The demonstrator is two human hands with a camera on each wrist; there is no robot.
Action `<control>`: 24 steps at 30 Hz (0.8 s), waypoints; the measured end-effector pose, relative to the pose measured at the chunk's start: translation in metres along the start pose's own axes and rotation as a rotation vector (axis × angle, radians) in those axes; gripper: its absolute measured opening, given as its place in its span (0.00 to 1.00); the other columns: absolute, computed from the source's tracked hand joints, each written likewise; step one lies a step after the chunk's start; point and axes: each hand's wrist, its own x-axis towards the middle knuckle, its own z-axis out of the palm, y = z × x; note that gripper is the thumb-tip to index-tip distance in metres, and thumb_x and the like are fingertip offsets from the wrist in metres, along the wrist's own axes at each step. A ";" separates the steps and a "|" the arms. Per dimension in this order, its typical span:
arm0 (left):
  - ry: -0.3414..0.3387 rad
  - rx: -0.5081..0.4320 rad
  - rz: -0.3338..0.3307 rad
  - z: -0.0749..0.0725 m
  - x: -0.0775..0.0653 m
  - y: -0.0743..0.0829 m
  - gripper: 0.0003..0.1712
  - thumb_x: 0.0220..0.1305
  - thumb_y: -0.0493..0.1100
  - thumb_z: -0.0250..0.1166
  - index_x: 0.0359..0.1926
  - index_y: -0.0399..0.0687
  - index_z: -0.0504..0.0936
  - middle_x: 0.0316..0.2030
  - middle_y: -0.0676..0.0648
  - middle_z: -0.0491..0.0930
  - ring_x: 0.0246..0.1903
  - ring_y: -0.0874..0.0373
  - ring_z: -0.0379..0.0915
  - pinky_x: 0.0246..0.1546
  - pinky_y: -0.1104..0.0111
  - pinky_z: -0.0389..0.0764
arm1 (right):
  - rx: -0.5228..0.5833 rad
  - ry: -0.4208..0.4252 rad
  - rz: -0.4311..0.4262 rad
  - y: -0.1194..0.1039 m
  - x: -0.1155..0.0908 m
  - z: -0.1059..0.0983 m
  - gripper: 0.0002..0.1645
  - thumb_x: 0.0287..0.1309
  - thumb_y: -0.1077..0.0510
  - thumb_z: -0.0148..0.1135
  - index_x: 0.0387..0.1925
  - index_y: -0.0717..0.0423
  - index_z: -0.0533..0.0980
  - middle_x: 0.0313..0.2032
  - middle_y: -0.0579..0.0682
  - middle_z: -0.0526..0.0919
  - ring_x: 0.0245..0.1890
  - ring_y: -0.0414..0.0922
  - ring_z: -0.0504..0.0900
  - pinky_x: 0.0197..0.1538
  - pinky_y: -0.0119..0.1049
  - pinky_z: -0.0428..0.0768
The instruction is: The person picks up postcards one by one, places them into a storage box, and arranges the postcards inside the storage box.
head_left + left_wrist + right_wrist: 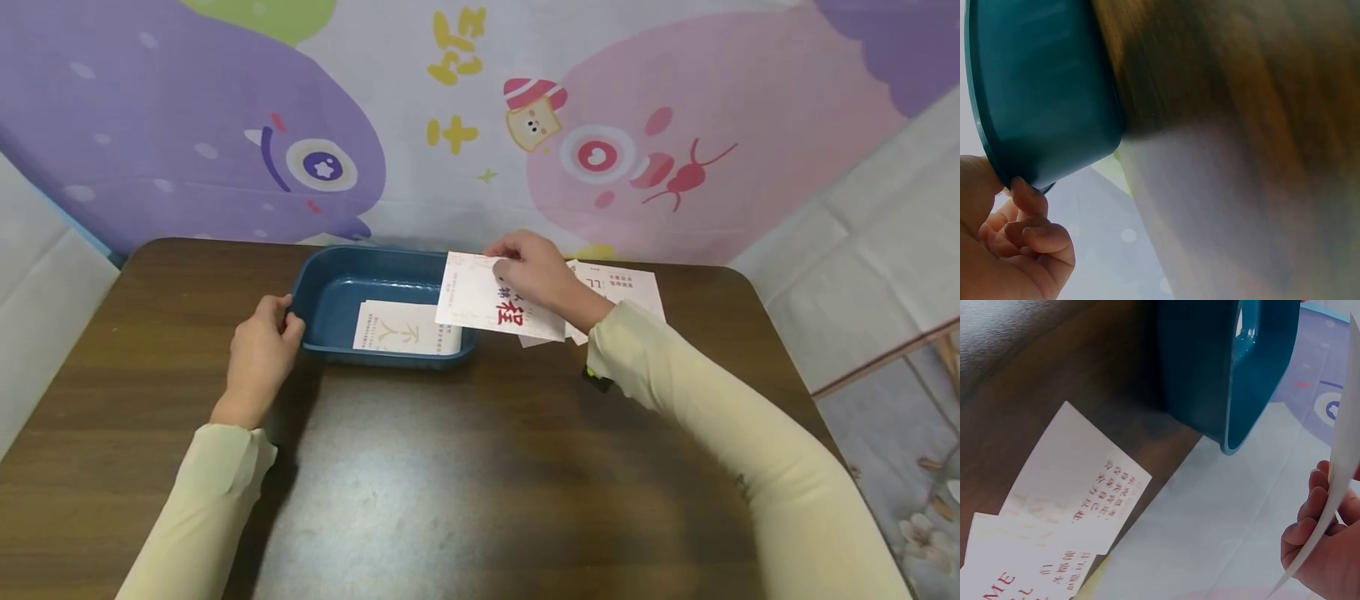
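A dark teal plastic bin (386, 360) stands on the table near the back edge. My left hand (261, 354) pinches its left rim between thumb and fingers, as the left wrist view shows from below the rim (985, 144). Inside the bin lie printed cards (407, 327) with gold lettering. My right hand (536, 275) pinches a white card (468, 292) with red characters, raised over the bin's right end. In the right wrist view this card (1344, 425) is seen nearly edge-on, slightly bent, with the fingers (1313, 509) curled behind it.
More white printed cards (626, 287) lie overlapping on the wooden table (420, 483), right of the bin and partly behind my right forearm. A cartoon-printed cloth (450, 192) hangs right behind the table's back edge.
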 end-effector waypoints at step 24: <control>0.018 0.000 0.012 0.001 0.002 -0.003 0.23 0.64 0.38 0.49 0.55 0.27 0.74 0.30 0.29 0.80 0.27 0.40 0.69 0.30 0.51 0.70 | 0.023 -0.029 -0.043 -0.026 0.019 0.022 0.23 0.53 0.61 0.51 0.49 0.61 0.81 0.44 0.58 0.82 0.38 0.49 0.74 0.45 0.43 0.74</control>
